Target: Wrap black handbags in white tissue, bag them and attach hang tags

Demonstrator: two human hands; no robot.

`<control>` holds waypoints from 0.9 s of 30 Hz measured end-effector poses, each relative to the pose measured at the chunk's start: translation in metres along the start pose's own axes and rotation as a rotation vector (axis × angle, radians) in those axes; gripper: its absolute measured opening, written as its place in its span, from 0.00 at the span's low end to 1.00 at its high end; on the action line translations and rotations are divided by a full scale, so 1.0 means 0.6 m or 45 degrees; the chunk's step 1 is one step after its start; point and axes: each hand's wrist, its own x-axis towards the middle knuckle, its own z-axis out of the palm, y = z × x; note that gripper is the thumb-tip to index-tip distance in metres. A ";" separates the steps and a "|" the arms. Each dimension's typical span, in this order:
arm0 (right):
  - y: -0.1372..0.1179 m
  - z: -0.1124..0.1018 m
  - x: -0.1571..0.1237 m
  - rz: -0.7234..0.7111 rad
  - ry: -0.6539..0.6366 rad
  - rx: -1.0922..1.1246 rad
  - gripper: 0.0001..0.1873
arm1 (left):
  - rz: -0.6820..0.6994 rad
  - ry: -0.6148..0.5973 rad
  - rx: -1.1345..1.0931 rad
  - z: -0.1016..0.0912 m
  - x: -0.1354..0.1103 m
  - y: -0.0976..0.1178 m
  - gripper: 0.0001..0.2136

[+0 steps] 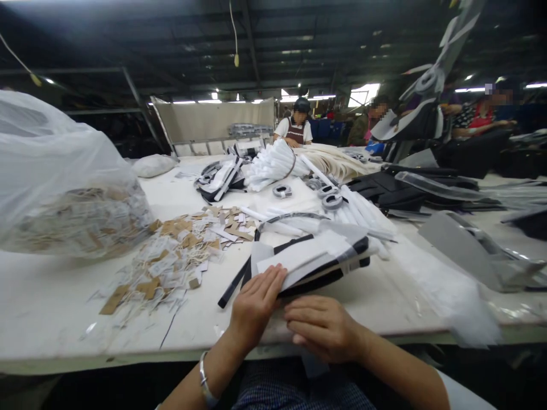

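Observation:
A folded black bundle [325, 279], probably a bag, lies in front of me with white sheets [307, 259] on top. A clear band crosses its right end, and a dark strap end sticks out on its left. My left hand [258, 299] rests at the bundle's near left corner, fingers stretched flat over the edge of the white sheet; its thumb is hidden. Just in front of the bundle's near side is my right hand [320, 326], with fingers extended and slightly bent. Nothing shows in it.
Loose paper tags with strings [171, 267] are heaped left of the bundle, beside a big translucent bag [72, 199] of tags. White rolls [273, 165], grey strap coils [332, 199] and black pieces [405, 188] lie behind. Plastic film [453, 296] drapes at right. A person [294, 125] works across the table.

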 end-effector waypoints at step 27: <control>0.313 0.041 0.213 1.515 -0.177 0.662 0.12 | 0.063 0.252 0.045 0.016 -0.011 0.075 0.17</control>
